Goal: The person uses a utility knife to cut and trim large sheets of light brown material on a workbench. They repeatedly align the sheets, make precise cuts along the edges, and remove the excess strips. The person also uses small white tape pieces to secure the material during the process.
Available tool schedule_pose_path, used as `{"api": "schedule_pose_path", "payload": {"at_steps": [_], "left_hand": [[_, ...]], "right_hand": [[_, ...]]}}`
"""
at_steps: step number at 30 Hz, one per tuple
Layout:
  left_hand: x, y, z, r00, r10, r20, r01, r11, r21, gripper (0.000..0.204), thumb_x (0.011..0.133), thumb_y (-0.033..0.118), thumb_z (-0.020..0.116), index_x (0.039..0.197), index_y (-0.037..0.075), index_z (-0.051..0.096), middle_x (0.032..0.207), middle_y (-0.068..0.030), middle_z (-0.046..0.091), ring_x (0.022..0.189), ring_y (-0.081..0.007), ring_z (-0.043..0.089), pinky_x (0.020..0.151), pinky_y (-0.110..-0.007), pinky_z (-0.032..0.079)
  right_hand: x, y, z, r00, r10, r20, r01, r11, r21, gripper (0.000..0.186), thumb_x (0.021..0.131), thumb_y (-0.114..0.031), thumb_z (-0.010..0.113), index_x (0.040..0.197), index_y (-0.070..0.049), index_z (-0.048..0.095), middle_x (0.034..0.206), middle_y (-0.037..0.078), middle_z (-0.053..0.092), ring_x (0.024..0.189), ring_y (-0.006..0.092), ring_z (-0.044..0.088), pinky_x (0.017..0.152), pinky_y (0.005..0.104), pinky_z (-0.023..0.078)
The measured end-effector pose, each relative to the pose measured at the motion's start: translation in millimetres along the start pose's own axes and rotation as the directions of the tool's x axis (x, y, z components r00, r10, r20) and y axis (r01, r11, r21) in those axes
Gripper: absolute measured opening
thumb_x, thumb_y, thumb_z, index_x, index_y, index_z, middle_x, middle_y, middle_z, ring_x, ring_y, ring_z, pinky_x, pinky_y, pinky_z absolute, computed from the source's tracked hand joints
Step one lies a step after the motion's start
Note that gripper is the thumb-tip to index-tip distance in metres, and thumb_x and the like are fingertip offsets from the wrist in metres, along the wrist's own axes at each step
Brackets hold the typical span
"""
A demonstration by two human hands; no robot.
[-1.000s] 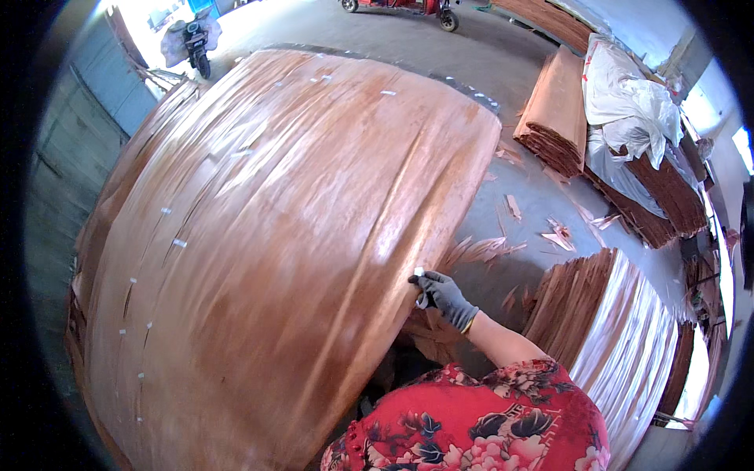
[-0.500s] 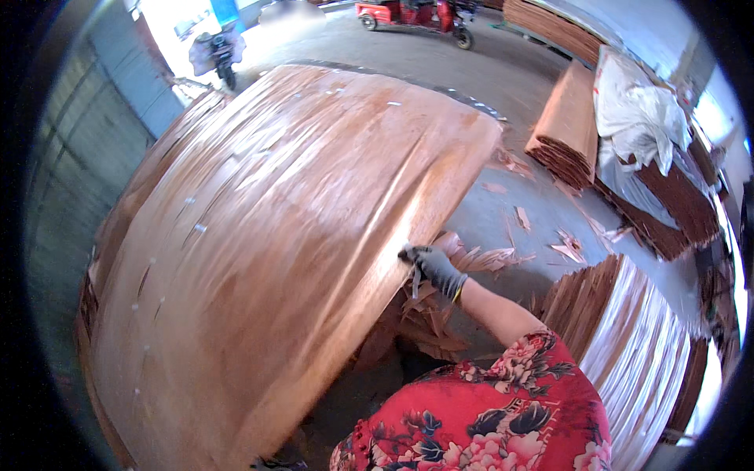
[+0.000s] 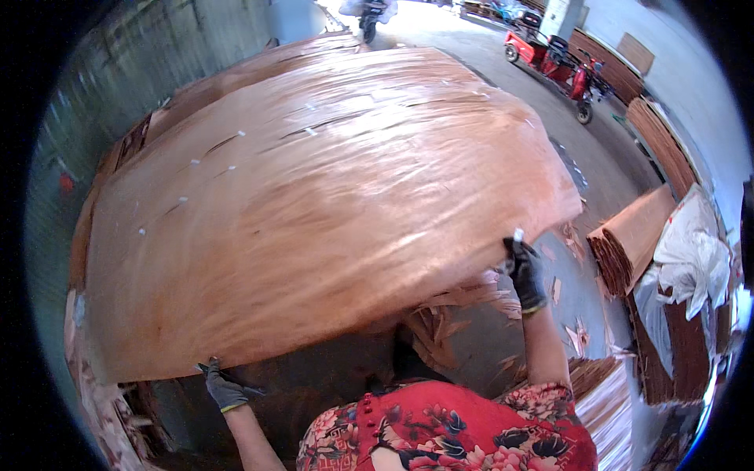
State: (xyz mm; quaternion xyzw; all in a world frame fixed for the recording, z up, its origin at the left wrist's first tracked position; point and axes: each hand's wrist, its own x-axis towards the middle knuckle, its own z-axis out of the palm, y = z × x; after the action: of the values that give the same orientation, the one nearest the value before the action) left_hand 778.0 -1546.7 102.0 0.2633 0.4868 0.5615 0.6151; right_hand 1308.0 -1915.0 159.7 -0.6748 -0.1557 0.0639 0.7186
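- We saw the left grip (image 3: 225, 388) come into view at the sheet (image 3: 338, 212); half a second before, only the right one had shown there.
- We found its gloved fingers clasping the sheet's near edge, close to the left corner.
- The right grip (image 3: 528, 275) had shifted nearer the right corner. Its fingers were curled at the edge with a white scrap (image 3: 518, 235) at the tips; we could not tell whether they had caught the sheet.
- The view had swung too, so the near edge now ran across below us. We judged that, with a hand at either end, this edge was better controlled than by one alone.
- The sheet lay broad across the middle, over a brown pile (image 3: 82, 235) that showed at the left, its near edge standing out above the floor (image 3: 479, 337).
- We took it for thin veneer: red-brown, rippled along the grain, glossy where light struck, its edge bowed by the lens. Dark slits split it, with small white patches (image 3: 312, 132) at some.
- Around it we noted jagged, curling scraps (image 3: 432, 334), a thick folded bundle (image 3: 636, 228) with layered ends, and crumpled white plastic (image 3: 695, 239).
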Motion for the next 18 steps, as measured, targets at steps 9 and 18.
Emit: {"api": "schedule_pose_path", "payload": {"at_steps": [9,18], "left_hand": [[-44,-61,-96,0.934,-0.348,-0.083,0.344,0.937,-0.063,0.044,0.084,0.018,0.059,0.126,0.011,0.048,0.118,-0.0134,0.056,0.102,-0.0317,0.056,0.086,-0.049,0.047],[39,-141,-168,0.872,-0.430,-0.235,0.453,0.890,0.050,0.060,0.080,0.003,0.060,0.134,0.022,0.043,0.119,-0.0062,0.055,0.100,-0.0272,0.056,0.074,-0.046,0.050]], "right_hand": [[-100,86,-86,0.931,0.359,-0.066,-0.351,0.930,0.113,0.024,0.090,-0.018,0.056,0.099,0.003,0.066,0.095,0.008,0.066,0.086,0.0174,0.061,0.079,0.0283,0.047],[-122,125,-55,0.784,0.597,-0.169,-0.592,0.802,0.082,0.017,0.082,-0.006,0.058,0.093,0.005,0.066,0.086,0.008,0.066,0.080,0.0173,0.061,0.072,0.0296,0.050]]}}
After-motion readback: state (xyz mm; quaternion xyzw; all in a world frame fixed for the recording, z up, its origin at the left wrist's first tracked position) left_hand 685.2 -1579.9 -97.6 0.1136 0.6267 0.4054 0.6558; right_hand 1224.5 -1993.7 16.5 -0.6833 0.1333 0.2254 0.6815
